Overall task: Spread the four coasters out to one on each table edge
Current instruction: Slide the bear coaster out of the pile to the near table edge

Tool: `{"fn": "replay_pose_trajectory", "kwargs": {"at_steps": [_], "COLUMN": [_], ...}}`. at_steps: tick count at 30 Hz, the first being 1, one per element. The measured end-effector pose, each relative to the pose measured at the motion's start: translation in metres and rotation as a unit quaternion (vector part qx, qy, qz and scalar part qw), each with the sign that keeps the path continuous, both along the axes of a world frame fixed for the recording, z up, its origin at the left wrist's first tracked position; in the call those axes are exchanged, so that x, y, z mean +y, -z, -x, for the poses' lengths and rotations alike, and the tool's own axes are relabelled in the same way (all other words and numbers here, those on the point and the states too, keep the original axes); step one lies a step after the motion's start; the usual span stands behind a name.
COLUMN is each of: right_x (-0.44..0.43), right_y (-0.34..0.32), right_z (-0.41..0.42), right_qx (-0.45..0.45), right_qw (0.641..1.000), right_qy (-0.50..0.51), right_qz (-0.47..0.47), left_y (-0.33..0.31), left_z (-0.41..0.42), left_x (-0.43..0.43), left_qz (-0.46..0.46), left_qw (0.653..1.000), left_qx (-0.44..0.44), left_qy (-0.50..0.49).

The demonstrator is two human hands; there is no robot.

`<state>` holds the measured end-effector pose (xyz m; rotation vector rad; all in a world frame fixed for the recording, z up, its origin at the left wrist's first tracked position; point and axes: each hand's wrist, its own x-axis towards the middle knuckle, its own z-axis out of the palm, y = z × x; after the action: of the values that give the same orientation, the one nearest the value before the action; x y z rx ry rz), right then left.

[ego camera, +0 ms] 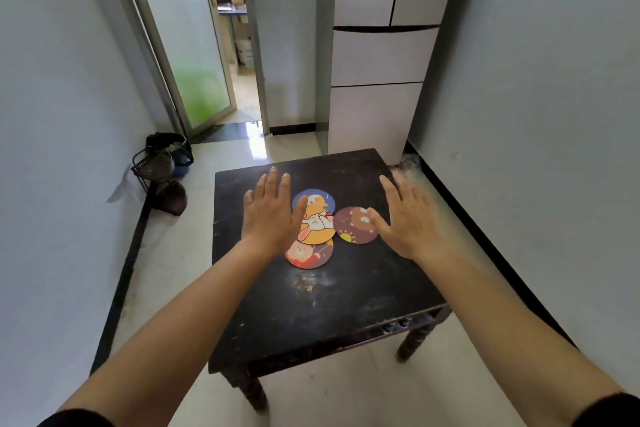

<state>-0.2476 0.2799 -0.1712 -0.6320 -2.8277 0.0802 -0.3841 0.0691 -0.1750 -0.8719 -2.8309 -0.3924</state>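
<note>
Four round cartoon coasters lie clustered near the middle of the dark square table (346, 302). A blue coaster (320, 198) is farthest, an orange one (317, 225) overlaps it, and a red-pink one (310, 255) lies nearest, partly under the orange. A brown coaster (355, 226) sits just right of them. My left hand (268, 215) hovers flat with fingers spread, covering the left side of the cluster. My right hand (407, 218) is also flat and spread, its thumb at the brown coaster's right rim. Neither hand holds anything.
A white fridge (377, 80) stands behind the table's far right corner. Walls run close on both sides. A black wire rack with dark bags (162, 170) sits on the floor to the left. A doorway (239, 45) opens at the back.
</note>
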Motion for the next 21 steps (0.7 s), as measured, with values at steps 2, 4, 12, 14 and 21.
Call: {"fn": "replay_pose_trajectory", "kwargs": {"at_steps": [2, 4, 12, 14, 21], "right_x": [0.016, 0.035, 0.141, 0.165, 0.211], "right_y": [0.021, 0.044, 0.145, 0.168, 0.237], "right_z": [0.021, 0.043, 0.138, 0.157, 0.211], "right_qx": [-0.018, -0.038, -0.168, -0.203, -0.267], "right_qw": [0.999, 0.998, 0.977, 0.965, 0.907], "right_qy": [0.001, -0.003, -0.009, -0.006, 0.024], "right_qz": [0.033, 0.048, 0.131, 0.166, 0.326], "left_y": [0.022, 0.046, 0.147, 0.171, 0.235], "left_z": [0.016, 0.031, 0.093, 0.106, 0.116], "left_x": [0.015, 0.032, 0.13, 0.158, 0.229], "left_qz": [0.017, 0.031, 0.017, 0.003, -0.145], "left_qw": [0.999, 0.997, 0.943, 0.902, 0.748], "left_qx": [-0.037, -0.071, -0.322, -0.415, -0.594], "left_qy": [-0.007, -0.017, -0.079, -0.118, -0.258]}}
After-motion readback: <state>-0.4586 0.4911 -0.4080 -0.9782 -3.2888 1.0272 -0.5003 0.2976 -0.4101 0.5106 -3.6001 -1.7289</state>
